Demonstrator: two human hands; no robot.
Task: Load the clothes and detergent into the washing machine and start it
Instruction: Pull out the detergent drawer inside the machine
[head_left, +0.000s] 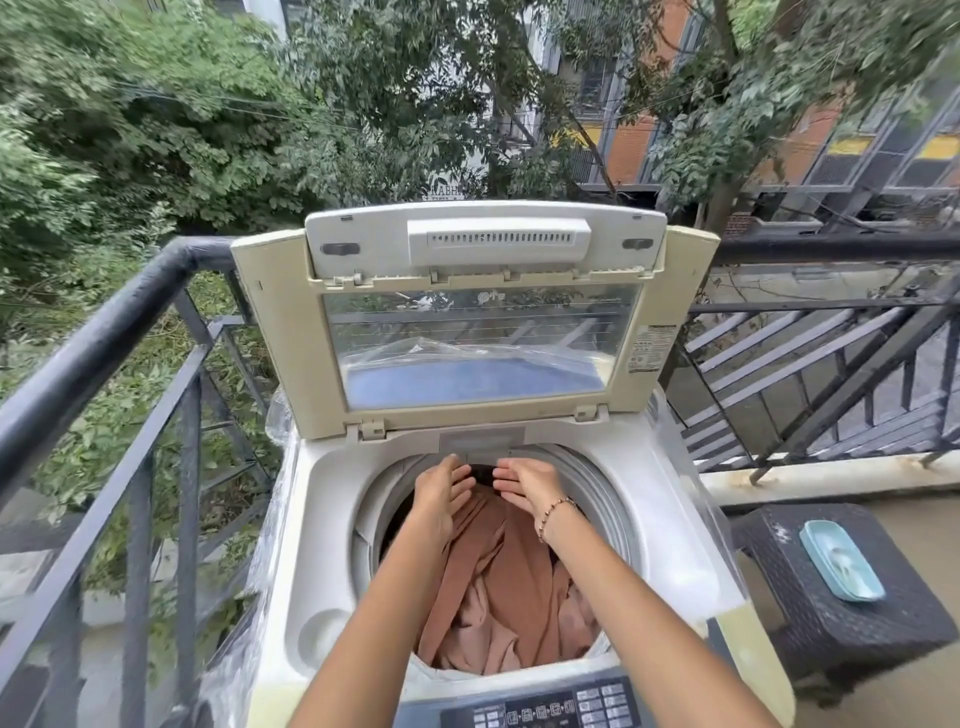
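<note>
Brown clothes (498, 587) lie in the drum of the washing machine (670, 525), lid (467, 322) up. Left hand (441, 491) and right hand (530, 483) hover over them, fingers straight, palms facing, holding nothing. Blue dish (840, 560) sits on the dark stool (831, 618) alongside.

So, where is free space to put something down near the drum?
The washer top left of the drum is bare, around the round hollow; the strip right of the drum too. The dark stool has room beside the blue dish. The drum is crowded: brown clothes, left hand and right hand.
</note>
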